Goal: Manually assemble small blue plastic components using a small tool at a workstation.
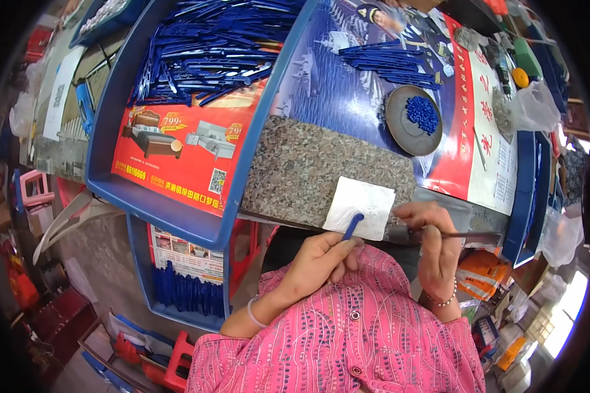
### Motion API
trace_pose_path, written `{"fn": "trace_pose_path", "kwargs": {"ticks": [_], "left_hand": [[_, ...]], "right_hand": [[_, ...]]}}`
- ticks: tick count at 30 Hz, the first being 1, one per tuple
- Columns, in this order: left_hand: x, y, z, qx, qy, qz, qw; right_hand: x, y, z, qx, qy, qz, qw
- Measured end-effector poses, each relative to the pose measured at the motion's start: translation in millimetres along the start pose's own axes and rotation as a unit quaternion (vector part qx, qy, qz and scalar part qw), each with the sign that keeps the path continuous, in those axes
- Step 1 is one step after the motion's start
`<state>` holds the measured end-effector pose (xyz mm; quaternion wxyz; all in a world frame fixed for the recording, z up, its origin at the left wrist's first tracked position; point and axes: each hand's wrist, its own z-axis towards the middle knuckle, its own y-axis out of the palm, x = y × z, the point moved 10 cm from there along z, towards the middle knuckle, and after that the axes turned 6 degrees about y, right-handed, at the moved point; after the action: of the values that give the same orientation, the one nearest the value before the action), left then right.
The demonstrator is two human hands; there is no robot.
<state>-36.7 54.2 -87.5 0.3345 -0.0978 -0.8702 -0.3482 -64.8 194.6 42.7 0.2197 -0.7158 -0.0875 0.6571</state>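
The left hand [318, 259] is closed around a slim blue plastic strip [353, 226], pinching its lower part so that the rounded upper end lies on a small white square pad [362, 207]. That pad sits at the near edge of the speckled grey granite slab [308, 167], right in front of the person's pink patterned blouse [347, 334]. The right hand [432, 245] is clenched on a thin dark metal tool [465, 234], which runs out sideways toward the right end of the slab; its working tip is hidden by the fingers, so what it touches cannot be told.

To do this well, I judge the strip should stay flat against the white pad, held low and steady, with the tool kept close to the strip's free end and the wrists resting near the slab's near edge.

The strip is narrow, straight, glossy and evenly blue, with a smoothly rounded tip; only its upper half shows above the fingers. It looks stiff enough to stay straight unsupported.

Toward the far right of the slab stands a round grey dish [410, 128] holding a heap of small blue pellets [422, 113], and beyond the slab's left edge a blue plastic tray [111, 177] carries many more blue strips [210, 46]
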Motion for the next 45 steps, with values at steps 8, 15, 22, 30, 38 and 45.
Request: {"fn": "trace_pose_path", "kwargs": {"ticks": [8,15,22,30,38,45], "left_hand": [[18.8,38.3,-22.3,-0.187,-0.044,-0.201,0.960],[22.3,49.0,-21.1,-0.171,-0.060,-0.277,0.944],[21.4,58.0,-15.2,-0.123,-0.091,-0.299,0.942],[97.4,73.8,-19.7,0.062,0.267,0.428,0.861],[123.4,131.2,-28.3,0.056,0.381,0.649,0.656],[123.2,149.3,-21.4,0.049,0.376,0.683,0.624]], "right_hand": [[44.5,59.1,-9.0,-0.220,0.273,0.238,0.906],[38.6,65.2,-6.5,-0.206,0.237,0.391,0.865],[39.8,53.7,-7.9,-0.204,0.198,0.394,0.874],[45.3,6.6,-12.6,-0.134,0.201,0.353,0.904],[68.5,-12.8,-28.5,-0.102,0.192,0.449,0.867],[76.4,-19.5,-29.6,-0.098,0.195,0.469,0.856]]}}
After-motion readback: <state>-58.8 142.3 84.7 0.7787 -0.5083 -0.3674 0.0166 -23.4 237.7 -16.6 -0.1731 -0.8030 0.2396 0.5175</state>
